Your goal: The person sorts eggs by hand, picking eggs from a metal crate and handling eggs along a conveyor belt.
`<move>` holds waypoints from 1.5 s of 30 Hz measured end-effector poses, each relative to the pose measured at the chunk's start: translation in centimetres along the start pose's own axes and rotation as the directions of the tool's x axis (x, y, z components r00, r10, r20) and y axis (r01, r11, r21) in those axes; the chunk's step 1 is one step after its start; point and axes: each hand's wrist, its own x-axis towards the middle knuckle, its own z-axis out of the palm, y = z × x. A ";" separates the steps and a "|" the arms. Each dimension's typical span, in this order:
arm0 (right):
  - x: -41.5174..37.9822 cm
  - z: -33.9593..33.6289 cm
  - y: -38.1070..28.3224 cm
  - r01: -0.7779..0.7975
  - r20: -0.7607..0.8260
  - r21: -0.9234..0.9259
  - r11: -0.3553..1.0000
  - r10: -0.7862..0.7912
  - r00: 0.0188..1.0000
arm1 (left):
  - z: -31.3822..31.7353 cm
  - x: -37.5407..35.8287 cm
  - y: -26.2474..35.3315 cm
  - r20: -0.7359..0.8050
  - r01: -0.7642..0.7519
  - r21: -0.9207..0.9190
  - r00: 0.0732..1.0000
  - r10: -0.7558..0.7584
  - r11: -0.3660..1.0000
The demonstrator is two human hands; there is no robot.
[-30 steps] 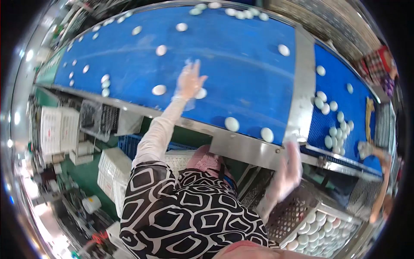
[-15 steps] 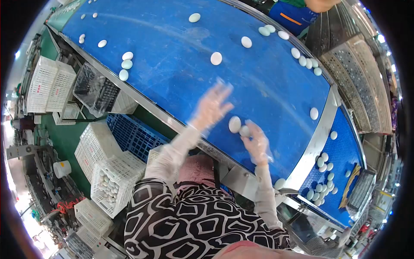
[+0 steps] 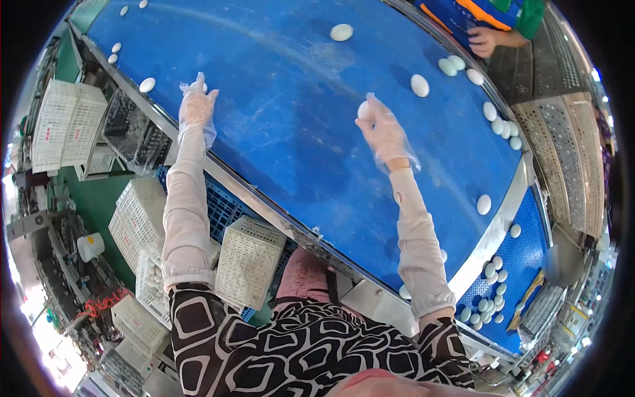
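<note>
My left hand point(image 3: 197, 109), in a clear plastic glove, reaches over the left edge of the blue conveyor belt point(image 3: 284, 139). Its fingers are spread, and a sliver of an egg point(image 3: 205, 87) shows between thumb and forefinger; the palm hides what lies beneath. A white egg point(image 3: 147, 85) rests just left of that hand. My right hand point(image 3: 385, 135), gloved too, is over the middle of the belt with thumb and fingers closed around a white egg point(image 3: 364, 111). Farther off lie single eggs, one point(image 3: 341, 32) up the belt and another point(image 3: 420, 85) to the right.
A metal rail point(image 3: 264, 202) edges the belt on my side. Several eggs sit on a lower blue mat point(image 3: 512, 264) at right. White crates point(image 3: 251, 258) stand below on the left. Across the belt, another person's hand point(image 3: 486, 42) is near the far edge.
My left hand has swung left to the eggs at the near edge. My right hand has moved up the belt to an egg. The two eggs formerly beside my hands are out of sight there.
</note>
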 end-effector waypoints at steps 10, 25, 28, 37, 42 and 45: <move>-9.4 -4.6 0.2 -0.495 0.348 0.706 0.507 0.361 0.865 | -2.7 -4.7 6.1 0.097 0.078 -0.346 0.994 -0.047 0.935; -46.8 -18.5 1.6 -0.926 -0.115 0.055 0.374 0.923 0.366 | -8.6 -24.4 34.8 -0.054 -0.505 -0.574 0.809 0.585 0.645; -44.0 -21.1 0.2 -0.932 -0.012 -0.015 0.362 0.932 0.362 | -9.1 -26.7 38.0 -0.067 -0.566 -0.587 0.747 0.662 0.579; -47.1 -21.4 -2.3 -0.654 0.076 0.689 0.312 0.866 0.494 | -10.7 -28.5 43.5 0.175 -0.060 -0.965 0.576 0.798 0.255; -52.6 -27.8 -14.4 -0.477 -0.144 0.803 0.357 0.894 0.425 | -20.3 -36.9 52.5 0.242 0.395 -0.907 0.211 0.947 0.144; -58.0 -32.4 -24.5 -0.317 -0.195 0.917 0.243 0.965 0.177 | -29.5 -43.4 55.6 0.069 0.405 -0.909 -0.078 0.995 0.095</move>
